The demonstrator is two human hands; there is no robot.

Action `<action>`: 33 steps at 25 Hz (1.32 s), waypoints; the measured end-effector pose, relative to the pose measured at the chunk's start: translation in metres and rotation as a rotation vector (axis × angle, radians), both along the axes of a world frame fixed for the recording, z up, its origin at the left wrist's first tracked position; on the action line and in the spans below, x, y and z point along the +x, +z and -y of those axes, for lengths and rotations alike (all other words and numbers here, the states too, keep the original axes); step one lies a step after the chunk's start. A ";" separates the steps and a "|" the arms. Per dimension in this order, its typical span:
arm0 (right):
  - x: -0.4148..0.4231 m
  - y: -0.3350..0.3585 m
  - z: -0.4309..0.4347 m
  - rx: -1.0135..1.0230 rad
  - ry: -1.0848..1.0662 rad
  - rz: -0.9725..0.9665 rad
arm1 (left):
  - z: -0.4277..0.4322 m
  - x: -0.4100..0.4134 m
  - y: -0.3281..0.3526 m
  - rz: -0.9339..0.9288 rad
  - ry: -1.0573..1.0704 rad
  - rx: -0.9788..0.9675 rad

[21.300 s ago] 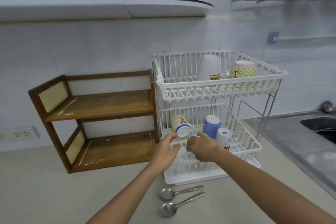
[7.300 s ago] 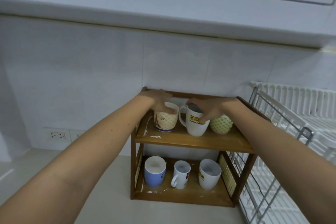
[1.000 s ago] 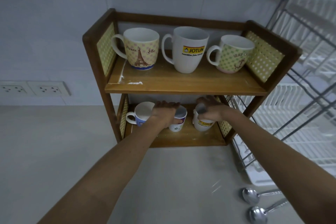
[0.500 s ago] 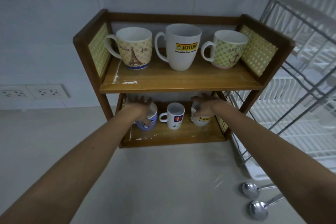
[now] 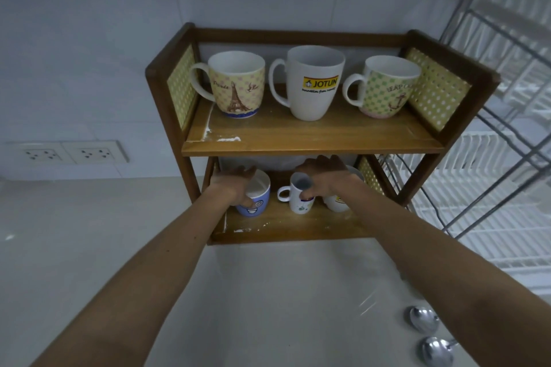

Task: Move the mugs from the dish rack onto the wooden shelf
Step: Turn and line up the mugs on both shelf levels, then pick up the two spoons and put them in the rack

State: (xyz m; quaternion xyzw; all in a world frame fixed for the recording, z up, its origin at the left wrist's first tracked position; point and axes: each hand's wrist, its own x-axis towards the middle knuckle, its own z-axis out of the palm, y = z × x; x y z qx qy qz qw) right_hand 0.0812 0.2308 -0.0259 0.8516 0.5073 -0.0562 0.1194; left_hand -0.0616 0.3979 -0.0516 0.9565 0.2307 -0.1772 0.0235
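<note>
The wooden shelf (image 5: 310, 144) holds three mugs on its top board: an Eiffel Tower mug (image 5: 237, 86), a white JOTUN mug (image 5: 313, 83) and a green dotted mug (image 5: 386, 88). On the lower board stand a blue face mug (image 5: 256, 205), a small white mug (image 5: 298, 195) and a white mug (image 5: 338, 202) partly hidden behind my right wrist. My left hand (image 5: 235, 186) grips the blue mug from the left and over its rim. My right hand (image 5: 325, 179) holds the small white mug by its rim, thumb on the front. The dish rack (image 5: 489, 134) stands to the right.
Two metal spoons (image 5: 426, 334) lie on the beige counter at the lower right. Wall sockets (image 5: 68, 153) sit to the left of the shelf. The rack's white trays (image 5: 492, 176) show no mugs in the part I can see.
My right hand has moved left from the rightmost white mug to the small white mug. My left hand stays on the blue mug, whose face print now shows toward me.
</note>
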 end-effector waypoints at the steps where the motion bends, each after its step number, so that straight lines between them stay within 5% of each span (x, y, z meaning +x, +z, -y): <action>1: 0.001 -0.001 0.001 -0.002 -0.007 0.000 | 0.001 0.000 -0.001 0.004 -0.004 -0.002; 7: -0.009 0.002 0.022 0.040 -0.071 -0.157 | 0.013 -0.009 -0.001 0.050 0.032 -0.087; 12: -0.059 0.003 0.100 0.423 -0.067 -0.468 | 0.089 -0.047 -0.015 0.456 0.001 -0.029; 15: -0.075 -0.007 0.179 0.220 -0.050 -0.568 | 0.179 -0.081 -0.035 0.641 0.020 -0.418; 20: -0.055 -0.032 0.289 -0.016 -0.136 -0.481 | 0.325 -0.088 -0.057 0.505 -0.103 -0.788; 28: -0.024 -0.083 0.360 0.044 -0.322 -0.279 | 0.443 -0.027 -0.076 0.093 -0.118 -0.444; 33: -0.025 -0.100 0.364 0.098 -0.223 -0.152 | 0.456 -0.031 -0.078 0.151 -0.022 -0.293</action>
